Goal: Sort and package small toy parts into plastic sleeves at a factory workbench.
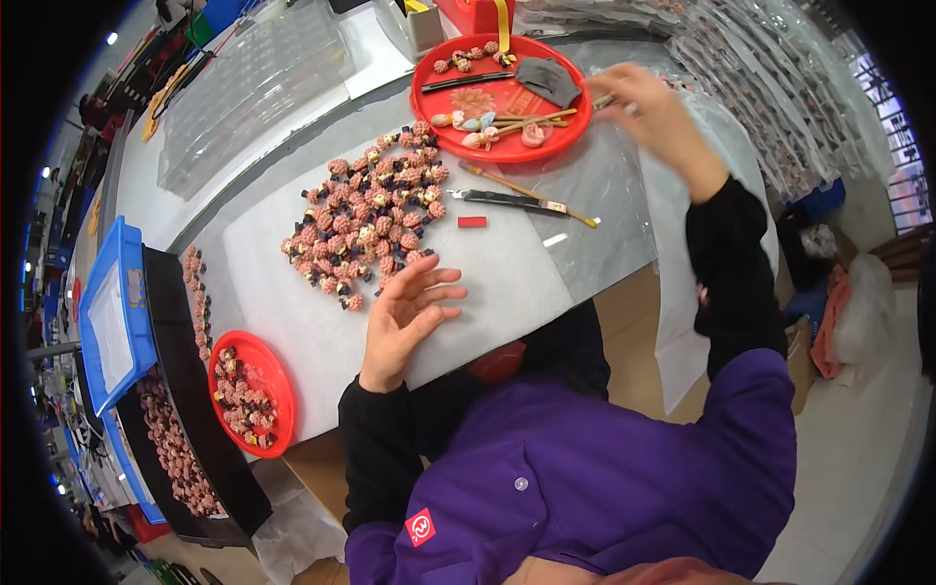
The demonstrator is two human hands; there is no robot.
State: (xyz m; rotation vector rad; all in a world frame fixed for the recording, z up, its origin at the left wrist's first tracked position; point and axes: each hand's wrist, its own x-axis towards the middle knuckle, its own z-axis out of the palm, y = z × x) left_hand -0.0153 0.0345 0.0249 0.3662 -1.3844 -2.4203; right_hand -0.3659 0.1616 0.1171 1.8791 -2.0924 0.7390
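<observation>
My left hand point(411, 317) rests at the table's front edge with its fingers apart and nothing in it. Just beyond it spreads a pile of small pink clustered pieces with dark and cream bits point(366, 219). At the far right my right hand point(648, 112) is raised beside the rim of a red round tray point(570, 136). Its fingers are pinched around something small, too hidden to name. In that tray lie a black pen-like tool point(468, 82), a grey cloth point(548, 80), thin wooden sticks and several small figures point(480, 125).
A craft knife point(507, 201), a brush point(526, 185) and a small red block point(472, 222) lie right of the pile. Another red tray point(283, 390) of pink pieces stands at the left, beside a black bin point(234, 487) and a blue tray point(136, 302). Plastic-wrapped sheets point(731, 88) are stacked at the right.
</observation>
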